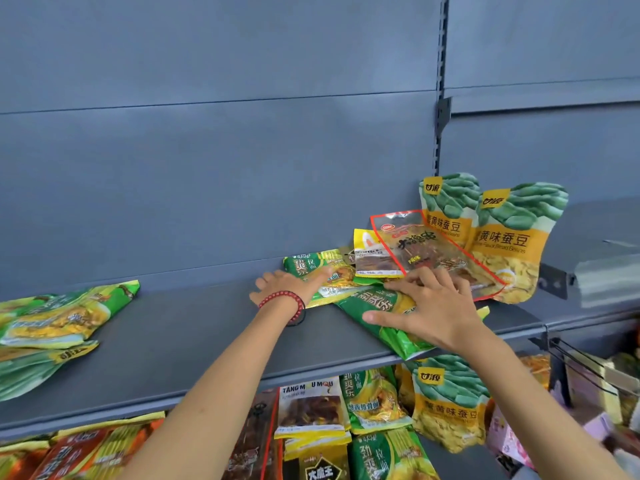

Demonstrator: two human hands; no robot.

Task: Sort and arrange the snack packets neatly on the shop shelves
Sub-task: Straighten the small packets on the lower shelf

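The left hand (287,288) and right hand (437,308) are laid flat, fingers released. The overhanging green packet (391,337) should be slid back onto the shelf (190,334).

Shelf (180,334): matt grey painted metal. Snack packets (391,317): glossy crinkled plastic film. Bracelet (282,301): smooth, shiny red beads.

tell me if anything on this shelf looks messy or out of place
Yes. The green noodle packet under the right hand lies diagonally and overhangs the front edge of the shelf. Behind it, a red-edged packet leans tilted against the upright bean bags.
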